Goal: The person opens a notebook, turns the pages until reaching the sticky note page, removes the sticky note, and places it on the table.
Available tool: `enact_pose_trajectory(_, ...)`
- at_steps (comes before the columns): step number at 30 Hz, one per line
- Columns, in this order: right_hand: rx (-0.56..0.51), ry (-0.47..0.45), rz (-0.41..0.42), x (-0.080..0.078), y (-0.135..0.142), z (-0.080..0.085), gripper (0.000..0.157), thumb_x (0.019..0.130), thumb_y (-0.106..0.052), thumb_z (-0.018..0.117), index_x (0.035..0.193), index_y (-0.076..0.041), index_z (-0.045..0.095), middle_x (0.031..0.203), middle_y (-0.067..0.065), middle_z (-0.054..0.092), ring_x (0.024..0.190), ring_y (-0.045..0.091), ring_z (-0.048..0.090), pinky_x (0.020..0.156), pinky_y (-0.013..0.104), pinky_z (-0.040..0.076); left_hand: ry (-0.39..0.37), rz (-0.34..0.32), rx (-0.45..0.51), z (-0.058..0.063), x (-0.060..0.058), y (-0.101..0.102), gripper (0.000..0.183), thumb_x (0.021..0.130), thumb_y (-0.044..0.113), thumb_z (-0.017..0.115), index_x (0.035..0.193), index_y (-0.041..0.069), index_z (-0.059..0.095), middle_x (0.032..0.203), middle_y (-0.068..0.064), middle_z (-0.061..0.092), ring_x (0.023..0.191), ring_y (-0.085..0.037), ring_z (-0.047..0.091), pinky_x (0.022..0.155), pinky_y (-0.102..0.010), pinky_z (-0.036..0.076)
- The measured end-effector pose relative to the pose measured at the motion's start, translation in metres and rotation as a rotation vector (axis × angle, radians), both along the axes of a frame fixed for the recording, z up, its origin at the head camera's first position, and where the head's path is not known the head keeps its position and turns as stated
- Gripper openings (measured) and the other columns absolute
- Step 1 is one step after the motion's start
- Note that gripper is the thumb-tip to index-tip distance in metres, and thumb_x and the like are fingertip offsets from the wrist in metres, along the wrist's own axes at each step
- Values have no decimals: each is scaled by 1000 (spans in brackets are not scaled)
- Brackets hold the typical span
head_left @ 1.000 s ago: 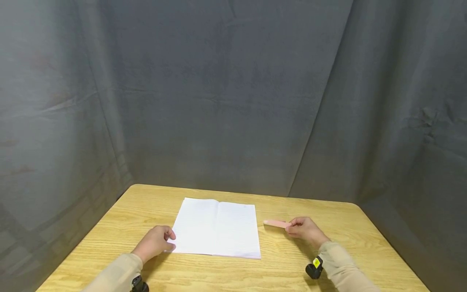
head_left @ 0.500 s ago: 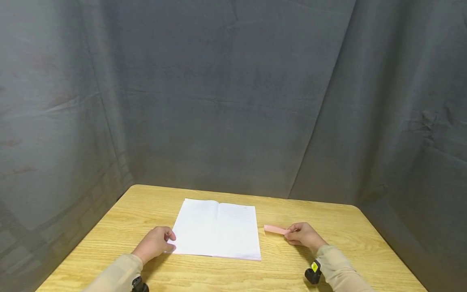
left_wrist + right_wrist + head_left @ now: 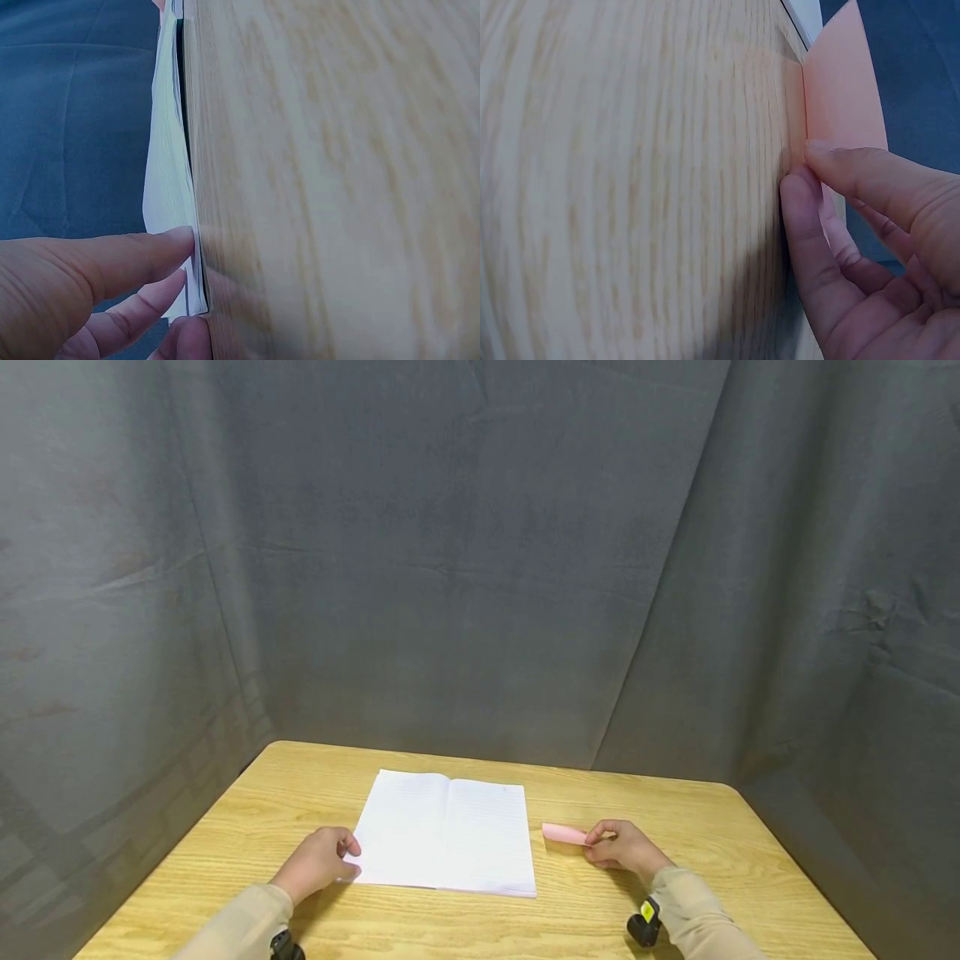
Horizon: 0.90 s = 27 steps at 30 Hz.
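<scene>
An open notebook (image 3: 480, 835) with lined white pages lies on the wooden table. At its near left corner my left hand (image 3: 318, 860) grips the edge, a fingertip pressed on the page margin in the left wrist view and other fingers (image 3: 161, 292) curled at the corner. To the right of the notebook, my right hand (image 3: 622, 847) pinches one end of a pink slip of paper (image 3: 562, 834) between thumb and fingers. Close over the tabletop, the slip (image 3: 844, 82) stands on its long edge in the right wrist view, its free end pointing toward the notebook.
The pale wooden table (image 3: 420, 927) has rounded far corners. Grey cloth curtains (image 3: 450, 568) hang behind it and at both sides. A black wrist camera (image 3: 643, 922) with a yellow mark sits below the right sleeve; another dark one (image 3: 285, 946) is at the left wrist.
My right hand has come slightly nearer to me with the pink slip, which has turned and now looks slightly curled. The left hand and the notebook have stayed in place.
</scene>
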State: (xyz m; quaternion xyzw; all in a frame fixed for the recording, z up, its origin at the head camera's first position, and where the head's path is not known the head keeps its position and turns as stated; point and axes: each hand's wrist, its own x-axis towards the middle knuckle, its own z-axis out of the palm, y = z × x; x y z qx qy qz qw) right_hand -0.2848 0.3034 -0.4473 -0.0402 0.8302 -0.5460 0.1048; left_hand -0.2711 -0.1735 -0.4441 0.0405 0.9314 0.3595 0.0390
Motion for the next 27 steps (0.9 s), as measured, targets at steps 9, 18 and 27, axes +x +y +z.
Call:
enact_pose_trajectory(9, -22, 2, 14, 2, 1, 2, 32, 82, 9, 68, 105, 20, 49, 80, 2, 67, 73, 11, 64, 66, 26, 55, 13, -2, 0, -1, 0, 1, 22, 71, 3, 80, 85, 7, 63, 82, -5, 52, 74, -20, 47, 65, -32, 42)
enact_pose_trajectory(18, -9, -2, 7, 3, 6, 4, 31, 84, 7, 67, 107, 18, 49, 88, 10, 65, 77, 13, 65, 70, 29, 56, 14, -8, 4, -1, -1, 1, 22, 71, 3, 80, 85, 6, 63, 82, -6, 51, 75, -20, 47, 65, -32, 42)
enact_pose_trajectory(27, -25, -2, 33, 6, 14, 7, 34, 83, 6, 66, 108, 19, 47, 86, 9, 69, 79, 15, 67, 71, 29, 56, 0, -7, -12, -1, -3, -1, 23, 71, 4, 81, 85, 6, 63, 83, -6, 53, 75, -20, 48, 66, -32, 43)
